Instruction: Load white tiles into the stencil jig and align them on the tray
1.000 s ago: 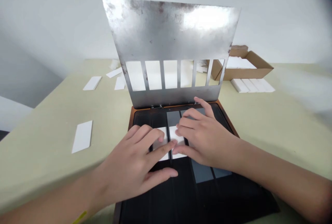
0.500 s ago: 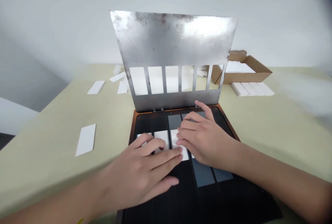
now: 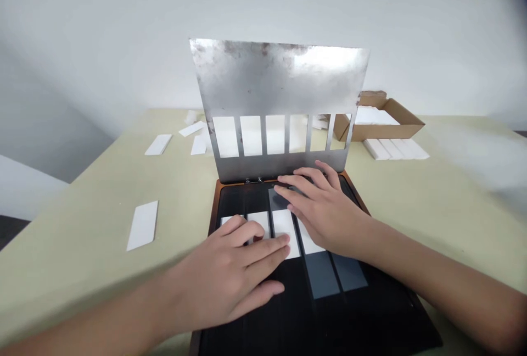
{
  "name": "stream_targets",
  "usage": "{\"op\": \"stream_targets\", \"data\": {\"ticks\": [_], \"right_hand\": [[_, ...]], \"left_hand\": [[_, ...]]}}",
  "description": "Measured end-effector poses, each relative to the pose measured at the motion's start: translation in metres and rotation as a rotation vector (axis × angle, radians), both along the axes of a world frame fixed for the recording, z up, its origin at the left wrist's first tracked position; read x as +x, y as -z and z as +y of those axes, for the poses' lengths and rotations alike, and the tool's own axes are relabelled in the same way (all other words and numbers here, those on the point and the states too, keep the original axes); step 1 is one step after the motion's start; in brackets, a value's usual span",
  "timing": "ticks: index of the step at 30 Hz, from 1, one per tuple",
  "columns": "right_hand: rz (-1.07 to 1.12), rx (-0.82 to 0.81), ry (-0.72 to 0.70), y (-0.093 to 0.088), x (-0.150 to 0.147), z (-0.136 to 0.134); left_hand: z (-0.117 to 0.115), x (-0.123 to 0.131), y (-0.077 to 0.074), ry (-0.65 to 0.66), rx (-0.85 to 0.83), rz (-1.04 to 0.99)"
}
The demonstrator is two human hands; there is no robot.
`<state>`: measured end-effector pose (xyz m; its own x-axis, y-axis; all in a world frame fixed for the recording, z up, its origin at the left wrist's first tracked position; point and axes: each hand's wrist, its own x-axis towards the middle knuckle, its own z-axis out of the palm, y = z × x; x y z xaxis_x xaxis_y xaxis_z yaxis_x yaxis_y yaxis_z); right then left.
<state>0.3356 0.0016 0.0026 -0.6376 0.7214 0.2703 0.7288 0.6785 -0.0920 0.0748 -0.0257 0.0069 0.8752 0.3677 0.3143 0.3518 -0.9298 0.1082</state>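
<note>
Before me lies a black, wood-edged board (image 3: 263,323) with a hinged metal plate (image 3: 284,84) standing upright at its back; a row of rectangular windows is cut through the plate. White cards lie in a row on the board, among them a middle card (image 3: 283,221) and a card to its right (image 3: 312,239). My left hand (image 3: 234,273) rests over the left cards, fingers stretched, fingertips touching the middle card. My right hand (image 3: 325,207), fingers spread, is over the right cards and hides part of them. Dark grey rectangles (image 3: 323,276) show on the board.
On the left of the pale green table (image 3: 94,207) lies a single white card (image 3: 143,225), with more cards (image 3: 158,144) farther back. At the back right, a cardboard box (image 3: 382,131) holds white pieces, and stacks of white cards (image 3: 397,149) lie before it.
My right hand has lifted off the middle card, moved slightly back and right, and spread its fingers. My left hand stays on the cards. The view has shifted slightly.
</note>
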Motion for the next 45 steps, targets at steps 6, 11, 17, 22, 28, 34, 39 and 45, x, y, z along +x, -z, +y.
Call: {"op": "stream_targets", "data": {"ticks": [6,11,17,22,28,34,39,45], "right_hand": [[-0.091,0.012,-0.013,0.01,0.004,0.002],[0.023,-0.078,-0.038,-0.001,0.005,-0.004],[0.187,-0.189,-0.027,-0.007,-0.002,-0.007],[0.205,-0.134,-0.023,-0.002,-0.004,-0.005],[0.132,0.057,-0.144,0.0,-0.001,-0.008],[0.056,0.167,-0.205,0.004,0.0,-0.01],[-0.008,0.199,-0.227,0.005,0.0,-0.013],[-0.041,0.173,-0.246,0.001,0.0,-0.017]], "left_hand": [[0.0,0.001,0.0,0.007,0.017,0.004],[0.0,0.001,0.001,0.008,0.033,0.005],[-0.001,-0.001,0.003,-0.003,0.026,-0.003],[-0.001,0.0,0.003,-0.002,0.045,0.0],[-0.001,-0.002,0.003,-0.021,0.059,-0.003],[-0.001,-0.004,0.0,-0.061,0.051,-0.029],[0.002,-0.003,0.0,-0.053,-0.047,-0.049],[0.003,-0.004,0.001,-0.047,-0.086,-0.045]]}}
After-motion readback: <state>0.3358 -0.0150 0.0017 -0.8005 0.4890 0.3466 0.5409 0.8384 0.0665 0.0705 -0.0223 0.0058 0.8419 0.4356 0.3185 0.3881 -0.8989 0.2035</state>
